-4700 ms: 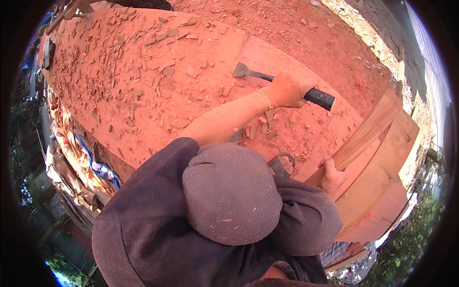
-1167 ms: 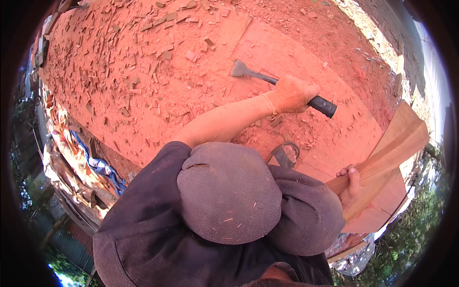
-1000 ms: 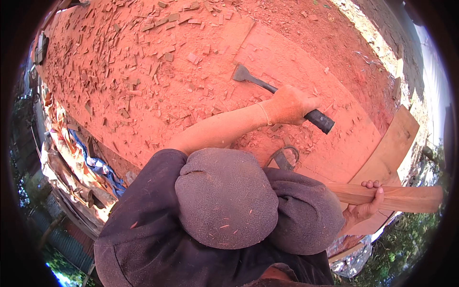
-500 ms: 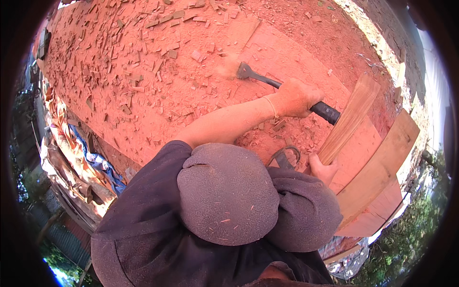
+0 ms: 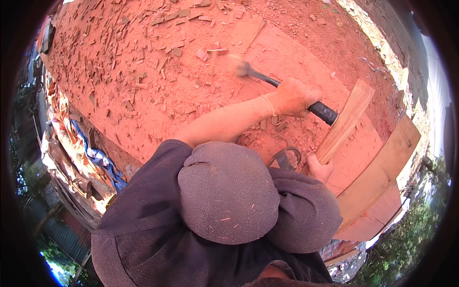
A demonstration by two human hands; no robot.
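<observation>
So the left hand (image 5: 299, 98) is wrapped tight around the chisel (image 5: 265, 78), with the blade poking out left of and beyond that grip, kinda blurry at the tip. Butt of the handle sticks out on the other side. Right hand (image 5: 319, 168) is closed on the near end of a wood bat (image 5: 345, 122), which angles up and away from that grip. It's right by the handle's butt; can't tell if they're touching. One chip (image 5: 217, 51) sits just past the blade, loads of shavings (image 5: 171, 17) farther left. Sandal's (image 5: 286, 160) just left of the right grip, long plank (image 5: 382, 174) off to its right.
</observation>
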